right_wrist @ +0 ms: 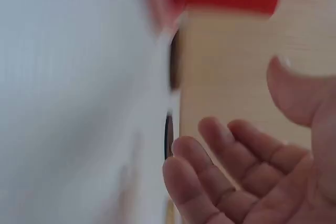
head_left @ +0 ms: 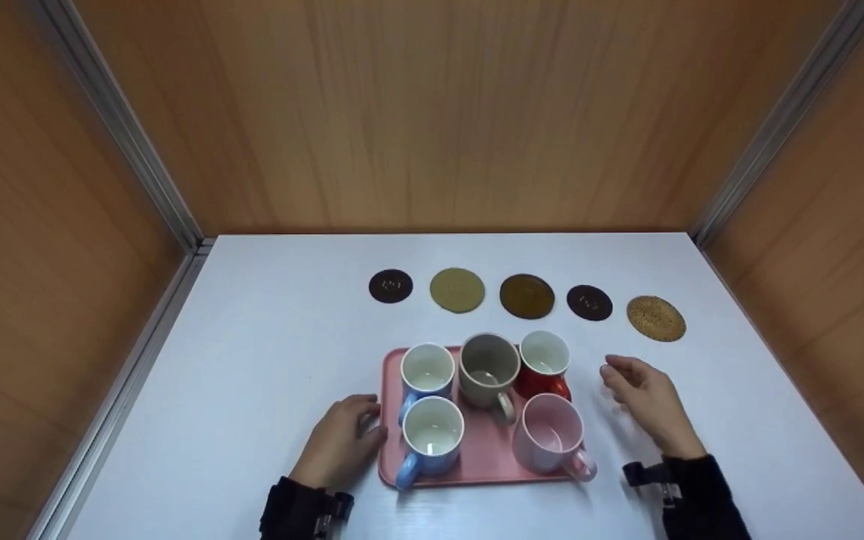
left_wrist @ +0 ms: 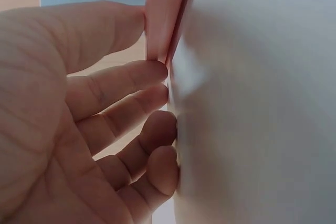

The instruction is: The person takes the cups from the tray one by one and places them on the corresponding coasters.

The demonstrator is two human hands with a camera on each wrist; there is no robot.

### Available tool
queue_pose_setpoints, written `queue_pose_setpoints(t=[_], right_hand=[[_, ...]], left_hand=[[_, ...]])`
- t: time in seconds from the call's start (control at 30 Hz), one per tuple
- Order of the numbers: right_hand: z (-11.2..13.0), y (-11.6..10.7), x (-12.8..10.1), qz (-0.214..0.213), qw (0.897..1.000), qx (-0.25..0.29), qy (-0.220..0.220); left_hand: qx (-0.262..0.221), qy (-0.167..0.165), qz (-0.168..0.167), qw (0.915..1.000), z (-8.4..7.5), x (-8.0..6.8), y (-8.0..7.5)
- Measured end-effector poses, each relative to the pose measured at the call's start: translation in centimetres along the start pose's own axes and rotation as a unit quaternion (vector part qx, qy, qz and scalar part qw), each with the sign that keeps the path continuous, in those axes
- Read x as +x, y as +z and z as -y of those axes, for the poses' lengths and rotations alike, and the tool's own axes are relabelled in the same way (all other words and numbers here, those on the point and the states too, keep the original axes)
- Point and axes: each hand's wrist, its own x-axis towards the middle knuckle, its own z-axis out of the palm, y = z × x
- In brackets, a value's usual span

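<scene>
Fingers of the left hand (head_left: pixel 340 442) lie against the left rim of the pink tray (head_left: pixel 477 465), thumb above the edge and the rest loosely curled at it. Right hand (head_left: pixel 646 401) hovers just right of the tray, relaxed and holding nothing, near the red mug (head_left: pixel 544 367). On the tray stand 5 mugs, with 5 coasters (head_left: pixel 527 295) in a row on the white table (head_left: pixel 267 352) beyond.
</scene>
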Motion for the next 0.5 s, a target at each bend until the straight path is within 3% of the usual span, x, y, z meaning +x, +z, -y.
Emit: queue_pose_setpoints(t=[0.1,0.2,0.33,0.5], right_hand=[[0.6,1.2,-0.5,-0.002,0.996,0.08,0.05],[0.5,1.9,-0.6,0.012,0.994,0.078,0.071],[-0.5,2.2,-1.5,0.046,0.992,0.07,0.091],[-1.1,2.6,-2.5,0.065,0.994,0.049,0.068]], left_hand=[[0.01,-0.007,-0.005,0.9999,-0.4,0.1,-0.1],[0.033,-0.018,-0.01,0.9993,-1.0,-0.1,-0.3],[0.054,-0.006,-0.03,0.9981,-1.7,-0.5,-0.5],[0.037,0.017,-0.052,0.9978,-2.7,-0.4,-0.9]])
